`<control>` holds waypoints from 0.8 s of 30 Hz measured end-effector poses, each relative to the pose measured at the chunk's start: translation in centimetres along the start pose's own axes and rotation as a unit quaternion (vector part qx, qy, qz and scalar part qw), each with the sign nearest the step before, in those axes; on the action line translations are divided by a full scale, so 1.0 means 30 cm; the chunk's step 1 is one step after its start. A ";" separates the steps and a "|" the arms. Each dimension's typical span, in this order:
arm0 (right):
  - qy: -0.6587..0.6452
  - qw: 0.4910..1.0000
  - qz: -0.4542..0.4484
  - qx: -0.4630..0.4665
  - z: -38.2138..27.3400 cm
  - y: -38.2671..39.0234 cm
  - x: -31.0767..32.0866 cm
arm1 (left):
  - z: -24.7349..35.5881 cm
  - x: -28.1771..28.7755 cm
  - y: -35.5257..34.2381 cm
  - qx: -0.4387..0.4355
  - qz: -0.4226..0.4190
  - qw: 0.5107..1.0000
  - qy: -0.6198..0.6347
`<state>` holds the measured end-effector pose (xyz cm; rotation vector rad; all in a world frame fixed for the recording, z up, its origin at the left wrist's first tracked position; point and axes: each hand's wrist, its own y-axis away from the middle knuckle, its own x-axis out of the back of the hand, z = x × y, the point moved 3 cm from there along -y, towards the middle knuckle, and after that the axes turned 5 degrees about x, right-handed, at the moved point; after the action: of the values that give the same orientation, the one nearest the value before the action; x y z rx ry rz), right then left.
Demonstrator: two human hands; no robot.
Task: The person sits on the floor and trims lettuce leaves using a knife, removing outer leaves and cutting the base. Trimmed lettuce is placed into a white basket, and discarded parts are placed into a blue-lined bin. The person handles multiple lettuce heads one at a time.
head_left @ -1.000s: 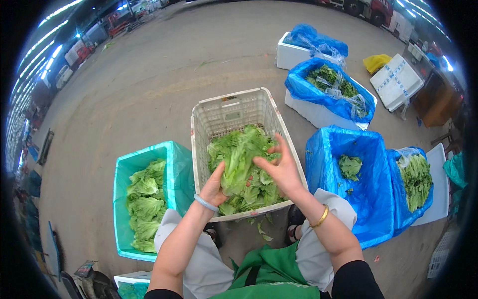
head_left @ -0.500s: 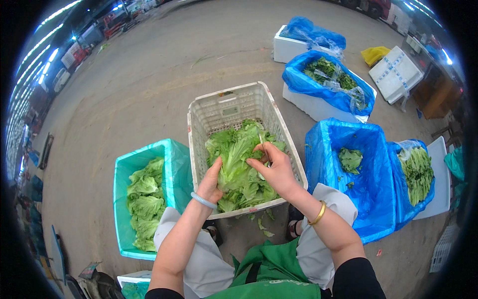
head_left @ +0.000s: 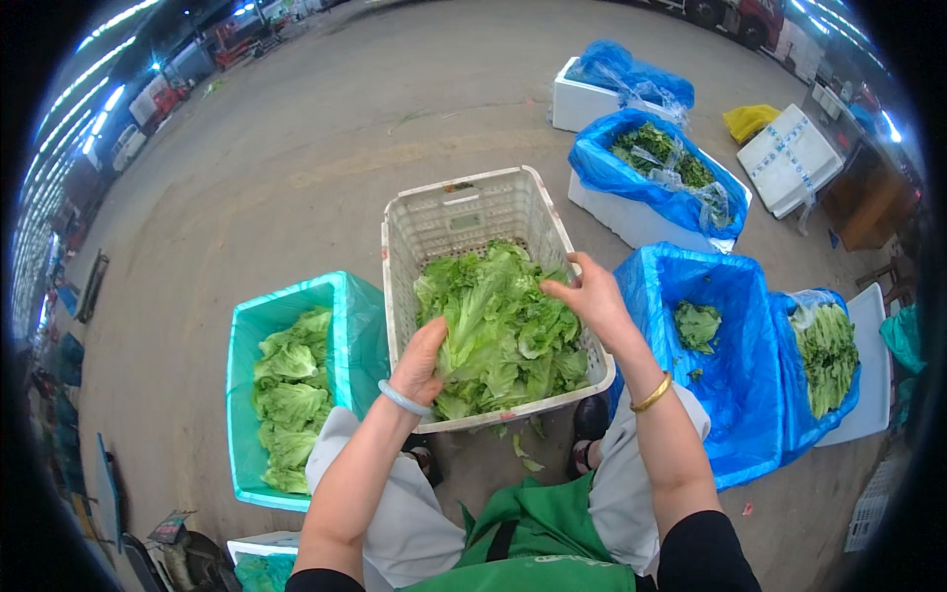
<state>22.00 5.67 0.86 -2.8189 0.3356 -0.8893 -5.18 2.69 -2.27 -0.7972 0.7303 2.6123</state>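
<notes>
head view: one picture, looking down from the person's head at both hands over a crate on the floor.
left hand [head_left: 422,355]: fingers curled into the near left side of the lettuce, grip clenched on its leaves; a pale bangle [head_left: 404,399] sits on the wrist.
right hand [head_left: 592,296]: laid on the far right side of the lettuce, fingers bent onto the leaves, grip grasping the same head; a gold bangle [head_left: 652,393] on the wrist.
lettuce [head_left: 498,331]: a large leafy green head, in the near half of the crate, between the two hands, resting on other leaves there.
crate [head_left: 464,212]: white plastic lattice, straight ahead of the person's knees; its far half shows bare bottom.
teal box [head_left: 345,306]: just left of the crate, lined with teal film, holding lettuce heads.
blue box [head_left: 735,395]: just right of the crate, lined with blue film, a small bunch of leaves inside.
far boxes [head_left: 631,212]: two white boxes with blue liners beyond the blue box, the nearer one holding darker greens.
right tray [head_left: 827,350]: greens on blue film, at the right rim.
scraps [head_left: 523,449]: a few loose leaves on the floor under the crate's near edge.
apron [head_left: 533,533]: green, at the lower edge.
</notes>
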 end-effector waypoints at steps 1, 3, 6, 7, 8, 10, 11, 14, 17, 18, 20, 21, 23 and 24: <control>-0.006 1.000 -0.013 0.014 -0.021 0.022 -0.015 | 0.000 0.013 0.003 -0.005 0.008 1.000 -0.009; -0.145 0.988 -0.062 0.004 -0.080 0.059 -0.038 | 0.007 0.001 0.019 -0.001 0.006 1.000 -0.031; -0.336 0.928 -0.151 -0.046 -0.190 0.097 -0.038 | 0.004 -0.011 0.016 0.005 0.014 0.999 -0.053; -0.327 0.934 -0.132 -0.065 -0.177 0.103 -0.050 | 0.002 -0.016 0.011 0.008 0.018 0.998 -0.061; -0.312 0.944 -0.101 -0.040 -0.151 0.100 -0.057 | -0.003 -0.016 -0.003 0.009 0.015 0.998 -0.058; -0.282 0.958 -0.047 0.009 -0.136 0.091 -0.074 | -0.013 0.006 -0.026 0.008 0.017 0.999 -0.050; -0.311 0.946 -0.085 -0.011 -0.146 0.095 -0.070 | -0.013 0.019 -0.030 0.001 0.024 0.999 -0.049; -0.398 0.902 -0.151 -0.077 -0.171 0.115 -0.040 | -0.006 0.031 -0.042 -0.017 0.051 0.997 -0.057; -0.438 0.874 -0.166 -0.131 -0.160 0.126 -0.062 | -0.004 0.020 -0.044 -0.037 0.087 0.991 -0.097; -0.416 0.879 -0.193 -0.133 -0.162 0.125 -0.069 | -0.005 0.015 -0.042 -0.049 0.092 0.988 -0.113; -0.391 0.884 -0.221 -0.133 -0.171 0.130 -0.088 | -0.003 0.001 -0.038 -0.070 0.101 0.983 -0.134; -0.388 0.885 -0.223 -0.132 -0.184 0.137 -0.104 | 0.000 -0.008 -0.035 -0.080 0.104 0.982 -0.139; -0.360 0.891 -0.239 -0.138 -0.187 0.142 -0.119 | 0.002 -0.010 -0.031 -0.096 0.115 0.977 -0.149; -0.350 0.902 -0.224 -0.117 -0.188 0.141 -0.124 | 0.001 -0.006 -0.032 -0.103 0.121 0.975 -0.155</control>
<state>15.06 2.06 2.46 -3.2437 -0.3424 0.1841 -4.64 3.47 -2.51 -0.3510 0.4994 2.9745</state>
